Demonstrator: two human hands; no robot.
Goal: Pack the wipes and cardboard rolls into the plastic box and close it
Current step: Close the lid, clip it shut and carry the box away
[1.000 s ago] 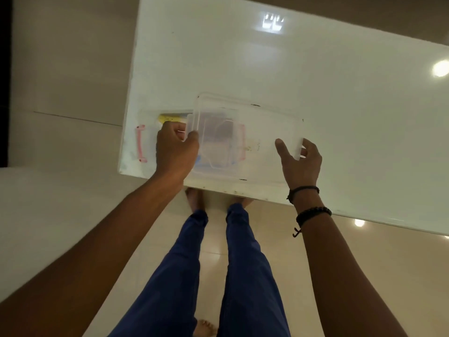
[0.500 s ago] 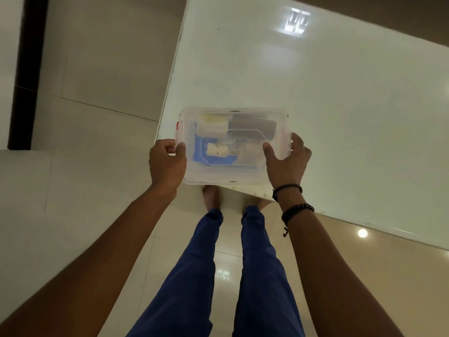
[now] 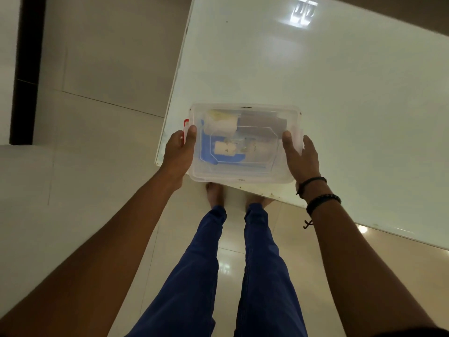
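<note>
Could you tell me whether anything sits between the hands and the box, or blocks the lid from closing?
Nothing visible does. The left hand and right hand grip the box at its two ends, and the lid already lies flat over the wipes inside.

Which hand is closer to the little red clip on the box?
Left. The left hand grips the box end right at the red clip. The right hand holds the opposite end.
</note>
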